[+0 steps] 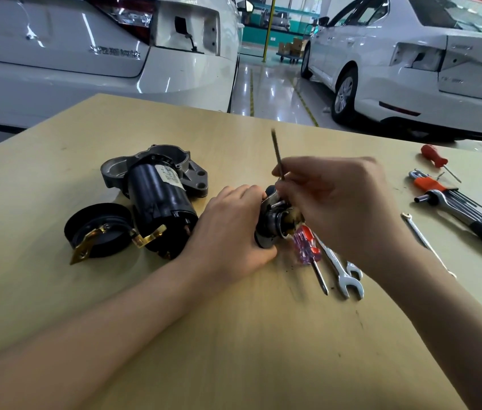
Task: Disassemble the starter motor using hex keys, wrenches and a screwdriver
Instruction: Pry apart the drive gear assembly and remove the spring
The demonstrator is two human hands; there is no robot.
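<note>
Both forearms reach in: left hand (231, 229) clenches the small motor part (272, 226), right hand (337, 202) pinches what looks like a hex key (278, 155), which could slip out above that pinch.

solenoid (272, 226) mostly hidden by hands, hex key (277, 155) blurred

Bright, even indoor light; glare on the glossy floor (266, 84); soft shadows on the tabletop (234, 335); motion blur on the right hand (337, 202); edges bent by wide-angle lens.
</note>
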